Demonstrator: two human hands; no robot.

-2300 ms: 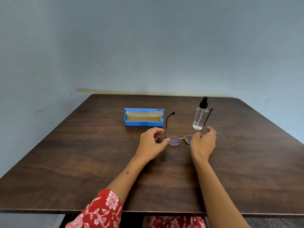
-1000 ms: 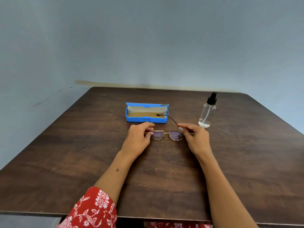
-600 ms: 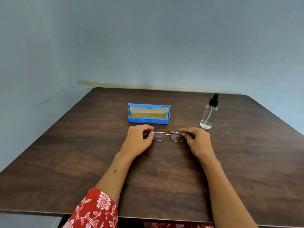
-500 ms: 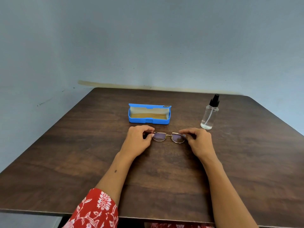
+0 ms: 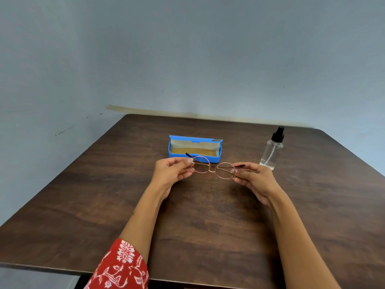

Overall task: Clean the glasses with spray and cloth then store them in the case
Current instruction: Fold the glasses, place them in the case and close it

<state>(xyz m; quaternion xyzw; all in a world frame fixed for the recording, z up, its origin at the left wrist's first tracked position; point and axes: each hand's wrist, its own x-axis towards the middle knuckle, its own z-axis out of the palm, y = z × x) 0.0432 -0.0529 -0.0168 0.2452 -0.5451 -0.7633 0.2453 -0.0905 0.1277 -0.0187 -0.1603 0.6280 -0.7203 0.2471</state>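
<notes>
Round gold-rimmed glasses [image 5: 212, 169] with both temples folded are held above the table between my hands. My left hand [image 5: 169, 174] pinches the left rim and my right hand [image 5: 253, 179] pinches the right rim. Just behind them sits the open blue case [image 5: 194, 150], with a pale lining and a yellowish cloth lying inside. A clear spray bottle [image 5: 271, 151] with a black nozzle stands upright to the right of the case, close behind my right hand.
The dark wooden table [image 5: 104, 195] meets a grey-blue wall at its far edge. Its near edge runs along the bottom of the view, under my forearms. A red floral sleeve [image 5: 120, 265] covers my left upper arm.
The temples were folded in while the glasses lay on the table. Both hands have since lifted the folded glasses off the table and tilted the lenses towards me.
</notes>
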